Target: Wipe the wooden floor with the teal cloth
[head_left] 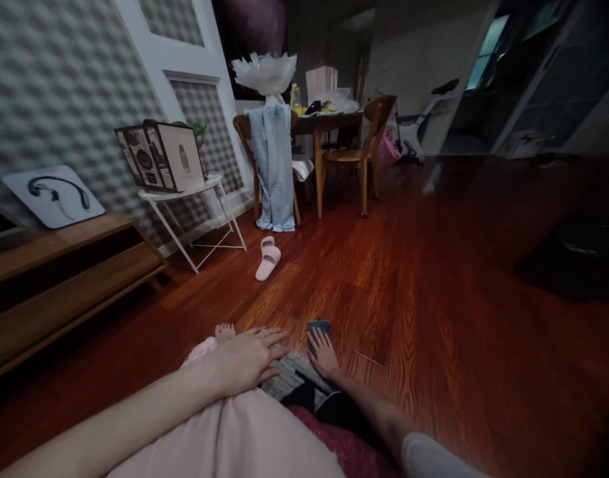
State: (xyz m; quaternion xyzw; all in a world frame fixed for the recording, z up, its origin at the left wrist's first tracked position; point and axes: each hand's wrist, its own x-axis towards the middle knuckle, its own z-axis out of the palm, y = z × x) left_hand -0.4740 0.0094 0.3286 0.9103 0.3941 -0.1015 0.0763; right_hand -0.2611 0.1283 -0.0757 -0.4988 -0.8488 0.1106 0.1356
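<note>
My left hand rests palm down over my pink-clad knee, fingers stretched out, with nothing held in it. At floor level, my right hand grips a small blue-grey pad, its fingers spread over the top; what the pad is exactly, I cannot make out. Between the hands, a grey and black patterned mat shows beside my lap. A bare foot pokes out beyond my left wrist.
Ahead on the wooden floor lies a pink slipper. A white side table carries a box. Jeans hang over a chair by the dining table. A low wooden cabinet stands left, a dark bag-like shape right.
</note>
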